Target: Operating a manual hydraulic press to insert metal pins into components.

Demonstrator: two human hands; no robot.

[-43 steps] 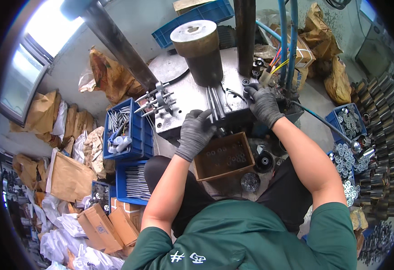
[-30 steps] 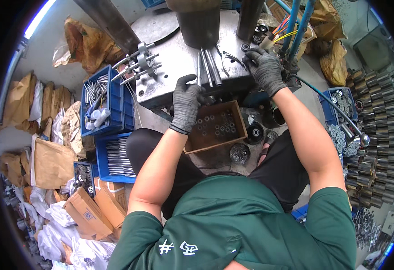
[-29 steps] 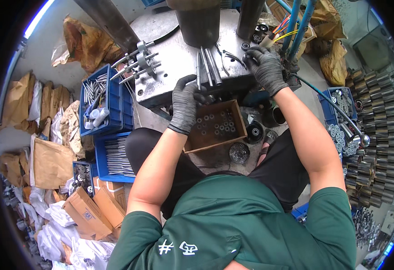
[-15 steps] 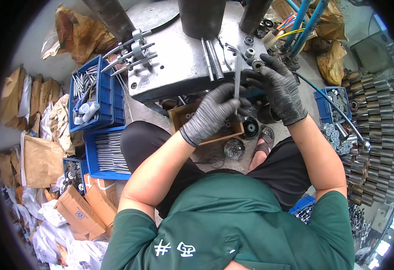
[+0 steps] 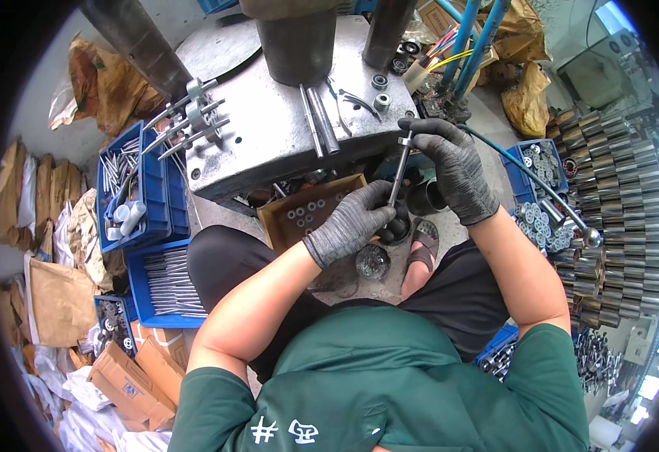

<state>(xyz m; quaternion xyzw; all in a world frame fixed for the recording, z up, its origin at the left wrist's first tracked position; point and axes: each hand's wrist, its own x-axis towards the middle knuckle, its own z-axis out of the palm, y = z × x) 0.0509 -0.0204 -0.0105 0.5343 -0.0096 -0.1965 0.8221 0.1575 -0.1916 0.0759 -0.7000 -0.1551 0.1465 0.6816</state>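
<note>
A slim metal shaft (image 5: 399, 175) stands tilted in front of me, its lower part gripped in my gloved left hand (image 5: 350, 224). At its upper end sits a small bearing (image 5: 405, 141), seen nearly edge-on. My gloved right hand (image 5: 456, 167) closes thumb and fingers on that bearing; whether the shaft passes fully through it is hard to tell. Two more bearings (image 5: 381, 102) lie on the metal press table (image 5: 269, 124) just beyond. Left of them are pliers (image 5: 361, 104), a thick metal rod (image 5: 323, 122) and a thinner rod (image 5: 311, 120).
Below the table edge is a wooden box (image 5: 278, 230) with small rings. Blue bins (image 5: 160, 264) of shafts stand at left, a blue bin (image 5: 529, 162) of round parts at right. Stacked metal cylinders (image 5: 616, 203) line the far right. A press column (image 5: 295, 49) rises over the table.
My right hand has taken the nearest bearing off the table and brought it to the shaft's upper end. The shaft has tilted slightly in my left hand. The whole view has shifted.
</note>
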